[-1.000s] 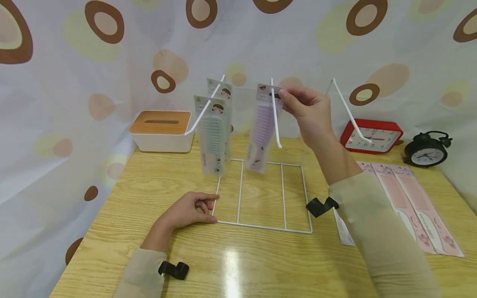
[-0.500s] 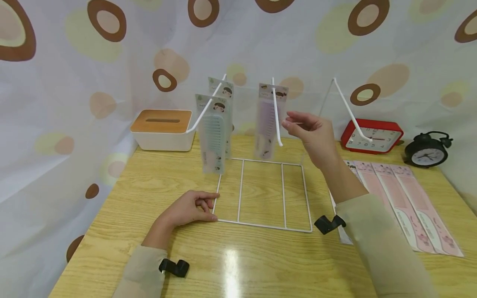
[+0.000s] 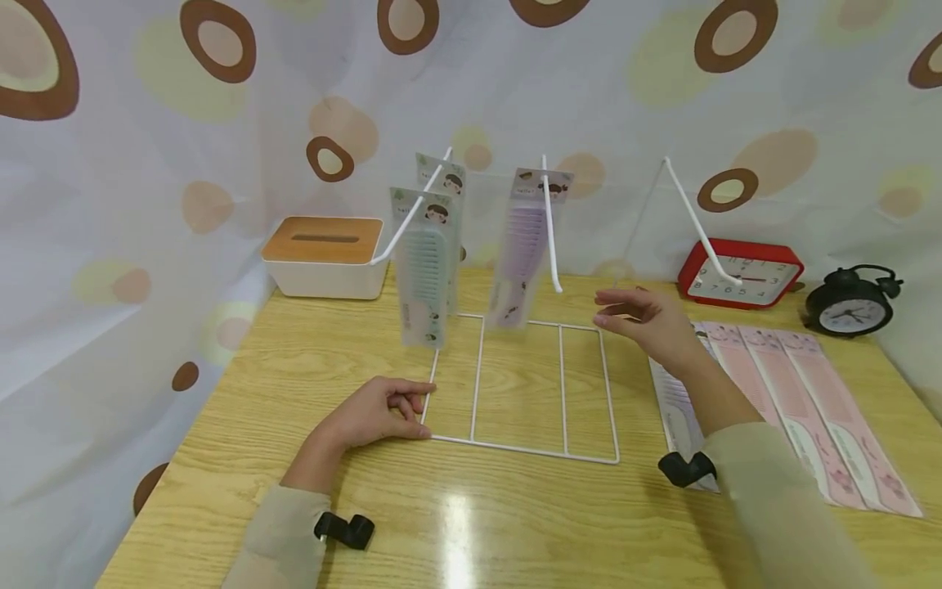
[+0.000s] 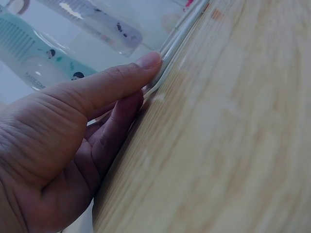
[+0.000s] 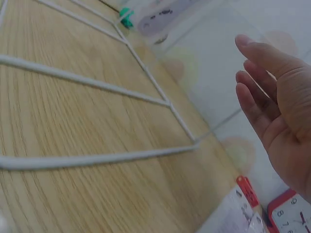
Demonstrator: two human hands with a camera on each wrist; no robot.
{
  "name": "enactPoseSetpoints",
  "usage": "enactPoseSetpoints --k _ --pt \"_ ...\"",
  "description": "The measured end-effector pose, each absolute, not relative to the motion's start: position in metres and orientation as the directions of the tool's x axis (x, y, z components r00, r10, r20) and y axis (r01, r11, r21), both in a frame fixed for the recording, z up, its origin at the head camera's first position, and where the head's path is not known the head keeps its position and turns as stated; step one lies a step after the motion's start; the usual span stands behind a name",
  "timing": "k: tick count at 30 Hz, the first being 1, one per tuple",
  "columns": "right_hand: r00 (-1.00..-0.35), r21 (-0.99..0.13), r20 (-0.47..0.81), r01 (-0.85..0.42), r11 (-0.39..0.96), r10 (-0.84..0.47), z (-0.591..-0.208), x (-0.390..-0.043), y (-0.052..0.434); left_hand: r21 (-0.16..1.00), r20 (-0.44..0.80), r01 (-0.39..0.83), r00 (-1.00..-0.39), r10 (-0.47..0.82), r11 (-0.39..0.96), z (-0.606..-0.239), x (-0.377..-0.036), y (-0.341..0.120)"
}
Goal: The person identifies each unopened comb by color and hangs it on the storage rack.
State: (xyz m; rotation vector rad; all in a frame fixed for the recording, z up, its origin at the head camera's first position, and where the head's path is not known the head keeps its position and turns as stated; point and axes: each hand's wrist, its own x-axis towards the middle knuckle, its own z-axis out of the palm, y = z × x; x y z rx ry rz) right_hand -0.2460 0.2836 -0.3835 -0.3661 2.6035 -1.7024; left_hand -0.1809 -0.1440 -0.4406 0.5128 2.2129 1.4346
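My left hand (image 3: pixel 379 413) pinches the near left corner of a white wire display rack (image 3: pixel 522 449) at its base on the table. In the left wrist view the thumb (image 4: pixel 131 73) lies along the wire, with the other fingers curled under it. A purple comb in a clear pack (image 3: pixel 525 245) hangs from the rack's middle hook. Two packs with mint-green combs hang on the left hook, the front one (image 3: pixel 423 262) covering part of the other. The right hook (image 3: pixel 692 209) carries nothing. My right hand (image 3: pixel 655 327) hovers by the base's far right corner, fingers loosely bent and holding nothing.
Pink comb packs (image 3: pixel 817 409) lie side by side on the table at right, beside a purple comb pack (image 3: pixel 680 409) partly under my right forearm. Behind stand a red clock (image 3: pixel 743 276), a black alarm clock (image 3: pixel 850 307) and a wood-lidded tissue box (image 3: pixel 324 280).
My right hand has let go of the purple comb pack, which now hangs on the middle hook and has swung a little. The hand has moved down and right. The left hand stays put.
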Motion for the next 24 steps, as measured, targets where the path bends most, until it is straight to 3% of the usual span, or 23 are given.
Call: enactPoseSetpoints --k 8,16,24 --pt "-0.988 -0.83 0.085 -0.14 0.54 -0.125 -0.404 -0.253 0.33 0.922 -0.185 0.04 -0.827 0.53 0.385 -0.441 -0.182 -0.145" --pt "-0.992 -0.665 -0.081 -0.018 0.747 -0.096 -0.406 -0.26 0.36 0.921 -0.19 0.039 -0.824 0.534 0.387 -0.44 -0.181 -0.143" --pt "-0.974 -0.606 -0.185 0.008 0.795 -0.132 -0.416 -0.266 0.376 0.921 -0.186 0.043 -0.823 0.536 0.387 -0.441 -0.181 -0.144"
